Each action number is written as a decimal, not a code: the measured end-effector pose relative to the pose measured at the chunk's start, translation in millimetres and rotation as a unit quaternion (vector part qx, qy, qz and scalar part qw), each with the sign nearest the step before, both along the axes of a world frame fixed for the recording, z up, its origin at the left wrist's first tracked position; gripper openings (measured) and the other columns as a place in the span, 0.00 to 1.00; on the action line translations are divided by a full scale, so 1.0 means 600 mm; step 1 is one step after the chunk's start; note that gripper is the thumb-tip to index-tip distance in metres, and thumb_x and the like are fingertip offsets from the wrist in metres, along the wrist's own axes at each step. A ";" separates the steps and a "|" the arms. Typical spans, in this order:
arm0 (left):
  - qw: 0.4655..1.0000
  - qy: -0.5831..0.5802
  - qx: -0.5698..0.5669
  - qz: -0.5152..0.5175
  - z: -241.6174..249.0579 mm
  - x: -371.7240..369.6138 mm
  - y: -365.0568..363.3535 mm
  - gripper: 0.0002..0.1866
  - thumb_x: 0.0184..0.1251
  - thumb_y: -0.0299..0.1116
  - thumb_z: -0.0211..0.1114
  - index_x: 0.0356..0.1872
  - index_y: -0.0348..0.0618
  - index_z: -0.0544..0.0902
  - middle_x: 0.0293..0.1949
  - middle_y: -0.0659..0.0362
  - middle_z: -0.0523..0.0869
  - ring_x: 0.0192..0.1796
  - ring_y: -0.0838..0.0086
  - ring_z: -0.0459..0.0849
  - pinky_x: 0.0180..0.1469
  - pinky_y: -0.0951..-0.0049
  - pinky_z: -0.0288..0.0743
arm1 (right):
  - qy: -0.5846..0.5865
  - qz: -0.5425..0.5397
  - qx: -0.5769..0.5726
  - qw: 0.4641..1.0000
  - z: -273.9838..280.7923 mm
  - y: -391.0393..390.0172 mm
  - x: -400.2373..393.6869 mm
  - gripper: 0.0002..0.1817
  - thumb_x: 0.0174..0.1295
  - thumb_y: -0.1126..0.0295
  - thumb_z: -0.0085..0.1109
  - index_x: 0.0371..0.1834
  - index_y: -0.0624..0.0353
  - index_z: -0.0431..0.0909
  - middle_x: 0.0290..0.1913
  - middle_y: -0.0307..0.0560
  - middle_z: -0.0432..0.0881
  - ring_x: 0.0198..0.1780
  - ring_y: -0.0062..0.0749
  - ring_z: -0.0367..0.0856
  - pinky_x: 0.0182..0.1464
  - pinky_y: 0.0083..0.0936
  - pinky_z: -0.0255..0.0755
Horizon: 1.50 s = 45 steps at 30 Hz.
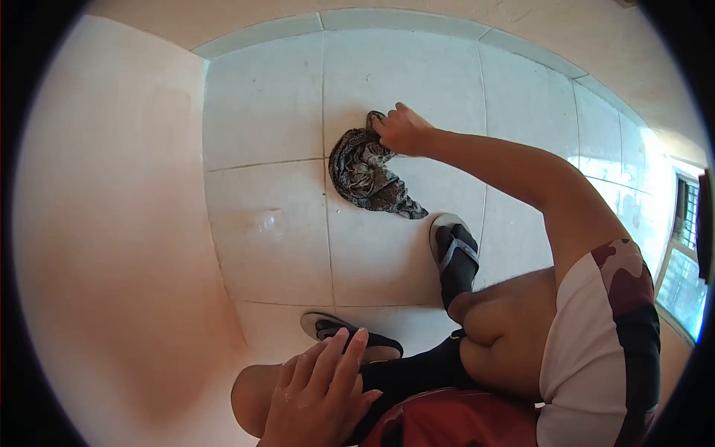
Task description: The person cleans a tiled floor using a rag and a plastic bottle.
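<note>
A dark patterned cloth (365, 171) lies bunched on the pale floor tiles, its narrow end trailing toward my sandal. My right hand (404, 130) grips the cloth's upper edge, fingers curled round a fold of it. Near the bottom of the view, my left hand (320, 387) rests over my bent left knee (253, 398). Its fingers are stretched out and slightly apart, with nothing in them.
I squat in flip-flops and dark socks, the right sandal (456, 257) close below the cloth. A wall (112, 208) rises at the left, and a tiled skirting (402, 21) runs along the far side. A window (684, 276) stands at the right edge.
</note>
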<state>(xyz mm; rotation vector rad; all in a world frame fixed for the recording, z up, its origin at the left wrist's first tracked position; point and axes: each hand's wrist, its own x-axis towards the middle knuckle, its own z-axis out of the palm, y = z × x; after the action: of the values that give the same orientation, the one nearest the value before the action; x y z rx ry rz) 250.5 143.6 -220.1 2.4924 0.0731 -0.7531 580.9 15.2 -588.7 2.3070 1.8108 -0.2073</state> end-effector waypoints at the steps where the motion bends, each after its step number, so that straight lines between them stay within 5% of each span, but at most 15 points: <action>1: 1.000 -0.004 -0.006 -0.008 0.002 0.004 -0.001 0.43 0.64 0.40 0.74 0.80 0.47 0.67 0.69 0.50 0.79 0.66 0.51 0.79 0.67 0.53 0.74 | 0.007 0.034 -0.010 0.999 -0.001 -0.025 -0.017 0.31 0.64 0.62 0.62 0.67 0.73 0.75 0.30 0.41 0.86 0.35 0.35 0.85 0.45 0.33 0.71; 6: 0.998 -0.010 -0.056 -0.021 0.027 0.004 -0.006 0.42 0.62 0.39 0.73 0.79 0.46 0.68 0.71 0.51 0.77 0.68 0.53 0.78 0.69 0.54 0.73 | 0.064 0.058 0.011 0.996 -0.003 -0.058 -0.035 0.30 0.67 0.61 0.60 0.67 0.72 0.75 0.26 0.41 0.83 0.33 0.35 0.83 0.44 0.35 0.71; 12: 0.993 0.026 0.029 0.114 0.035 -0.070 -0.012 0.39 0.67 0.40 0.71 0.78 0.43 0.68 0.71 0.48 0.78 0.68 0.50 0.79 0.68 0.52 0.73 | 0.087 0.159 -0.036 0.983 -0.012 0.003 0.026 0.31 0.71 0.59 0.57 0.69 0.71 0.73 0.25 0.43 0.84 0.33 0.38 0.84 0.49 0.36 0.71; 16: 0.977 0.064 0.045 0.198 0.042 -0.096 -0.025 0.37 0.69 0.42 0.68 0.78 0.42 0.68 0.68 0.45 0.80 0.67 0.47 0.80 0.68 0.51 0.74 | 0.084 0.207 -0.016 0.975 -0.022 0.042 0.063 0.27 0.75 0.57 0.54 0.75 0.51 0.72 0.36 0.40 0.86 0.46 0.36 0.85 0.57 0.40 0.70; 21: 0.982 0.023 0.071 0.173 0.035 -0.083 -0.045 0.36 0.68 0.42 0.68 0.76 0.40 0.70 0.66 0.43 0.82 0.64 0.46 0.82 0.65 0.50 0.76 | -0.030 0.082 -0.017 0.996 0.015 0.083 0.073 0.28 0.75 0.57 0.53 0.79 0.35 0.67 0.38 0.41 0.87 0.50 0.39 0.86 0.63 0.49 0.69; 29: 0.994 -0.017 0.042 0.095 0.026 -0.029 -0.041 0.38 0.66 0.41 0.70 0.77 0.43 0.70 0.67 0.45 0.81 0.65 0.46 0.81 0.66 0.50 0.75 | -0.035 -0.098 -0.128 0.986 0.059 -0.040 0.112 0.31 0.74 0.58 0.52 0.81 0.37 0.65 0.40 0.43 0.89 0.50 0.43 0.87 0.65 0.58 0.68; 36: 0.999 -0.007 -0.018 0.033 0.035 -0.036 -0.040 0.40 0.69 0.43 0.69 0.80 0.45 0.67 0.71 0.48 0.77 0.68 0.48 0.78 0.69 0.52 0.72 | -0.021 -0.105 -0.142 0.984 0.049 -0.090 0.103 0.32 0.73 0.59 0.54 0.81 0.40 0.65 0.45 0.45 0.88 0.53 0.44 0.85 0.64 0.59 0.69; 45: 0.987 0.007 0.057 0.150 0.034 -0.110 -0.036 0.36 0.71 0.45 0.66 0.77 0.41 0.69 0.67 0.45 0.81 0.65 0.45 0.81 0.66 0.49 0.76 | 0.028 -0.004 -0.065 0.998 0.005 0.086 0.110 0.27 0.76 0.56 0.49 0.78 0.33 0.67 0.48 0.44 0.86 0.57 0.43 0.84 0.67 0.61 0.67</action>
<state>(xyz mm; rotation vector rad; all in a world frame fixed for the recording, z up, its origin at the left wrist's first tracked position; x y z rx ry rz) 184.4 122.1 -199.9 2.5032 0.4979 -0.6543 647.2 66.5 -585.7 2.2404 1.7596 -0.3820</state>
